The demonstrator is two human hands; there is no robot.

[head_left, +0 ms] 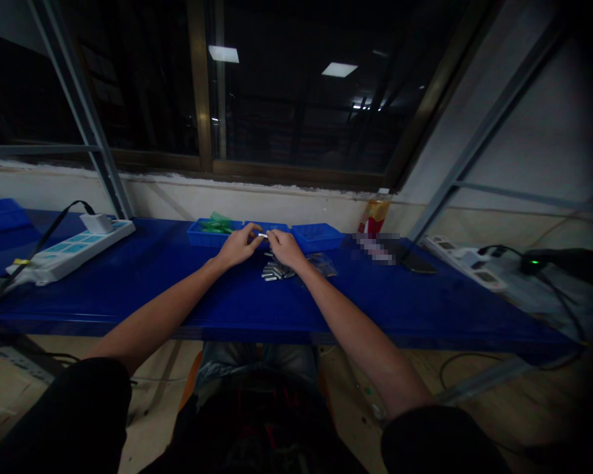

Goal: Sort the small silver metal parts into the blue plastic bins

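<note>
My left hand [238, 247] and my right hand [284, 248] meet above the blue table. Between their fingertips is a small, bright silvery piece [263, 236], pinched from both sides; its exact kind is too small to make out. Just below my right hand lies a loose pile of short silvery metal pieces [275, 270]. Beside the pile, partly behind my right wrist, is a clear plastic bag [325, 265]. Behind the hands stand a blue bin [194, 236] with green items [218, 222], a middle blue bin [269, 226] partly hidden by my fingers, and a right blue bin [321, 238].
A white power strip [74, 253] with a plugged-in adapter [95, 223] lies on the left. To the right are a red and gold package [375, 216], a dark phone [418, 263] and another power strip [467, 264] with cables. Metal posts and a window stand behind.
</note>
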